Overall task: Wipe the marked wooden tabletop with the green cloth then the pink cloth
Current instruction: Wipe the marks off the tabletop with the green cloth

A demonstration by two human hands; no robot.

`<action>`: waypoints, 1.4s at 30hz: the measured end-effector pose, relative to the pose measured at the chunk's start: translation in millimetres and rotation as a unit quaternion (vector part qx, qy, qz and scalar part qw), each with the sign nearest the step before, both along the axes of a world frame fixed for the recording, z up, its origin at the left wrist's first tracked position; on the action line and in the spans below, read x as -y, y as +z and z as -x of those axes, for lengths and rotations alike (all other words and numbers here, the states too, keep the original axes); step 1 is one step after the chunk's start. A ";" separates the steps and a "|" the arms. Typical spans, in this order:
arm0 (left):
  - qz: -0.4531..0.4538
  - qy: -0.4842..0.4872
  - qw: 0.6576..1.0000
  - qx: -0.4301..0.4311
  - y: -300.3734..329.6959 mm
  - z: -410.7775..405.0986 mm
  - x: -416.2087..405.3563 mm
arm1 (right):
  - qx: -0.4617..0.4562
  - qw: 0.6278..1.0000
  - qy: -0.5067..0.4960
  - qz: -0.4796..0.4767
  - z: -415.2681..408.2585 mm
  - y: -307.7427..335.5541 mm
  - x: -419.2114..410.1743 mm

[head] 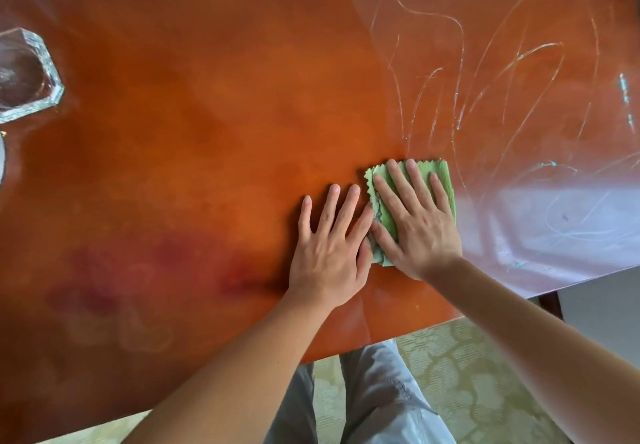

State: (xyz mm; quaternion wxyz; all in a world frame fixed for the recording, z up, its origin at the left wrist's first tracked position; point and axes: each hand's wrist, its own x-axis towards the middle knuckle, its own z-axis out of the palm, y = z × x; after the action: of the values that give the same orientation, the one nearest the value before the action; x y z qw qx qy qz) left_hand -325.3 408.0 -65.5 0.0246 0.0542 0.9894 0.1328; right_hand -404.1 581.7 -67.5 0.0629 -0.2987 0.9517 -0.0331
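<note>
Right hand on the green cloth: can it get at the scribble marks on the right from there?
Probably yes. The right hand lies flat on the green cloth, the nearest chalky marks start just beyond it, and only bare tabletop lies between.

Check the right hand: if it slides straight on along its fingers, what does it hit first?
The right hand, flat on the green cloth, points up-left. No object shows ahead; it would first cross the pale scribbled marks on the tabletop.

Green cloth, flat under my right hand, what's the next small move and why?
Probably slide the green cloth right and away with the right hand, into the marks. They lie just beyond the cloth, unwiped. The left hand rests flat on bare table beside it.
</note>
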 end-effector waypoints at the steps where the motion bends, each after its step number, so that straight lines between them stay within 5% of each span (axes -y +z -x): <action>1: 0.000 0.001 1.000 -0.001 -0.2 -0.6 -0.6 | 0.000 1.000 0.008 -0.003 8.1 0.5 1.1; 16: 0.017 0.029 0.999 0.017 7.4 10.4 2.0 | 0.032 0.998 0.045 -0.017 79.3 9.7 25.2; 25: -0.026 0.045 0.999 -0.005 17.1 83.6 31.6 | 0.038 0.998 0.042 0.004 81.0 5.4 24.9; 32: 0.074 0.055 0.995 0.040 11.2 158.7 47.4 | 0.038 0.999 0.027 0.001 96.5 6.9 32.6; 42: 0.039 0.085 0.995 -0.020 3.9 158.5 49.4 | 0.055 0.998 0.011 -0.002 140.8 12.1 56.3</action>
State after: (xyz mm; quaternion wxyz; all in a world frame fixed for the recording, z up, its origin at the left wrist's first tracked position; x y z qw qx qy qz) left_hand -483.8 358.6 -61.6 -0.0043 -0.0288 0.9951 0.0948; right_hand -545.0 525.4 -55.4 0.1158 -0.3064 0.9437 -0.0472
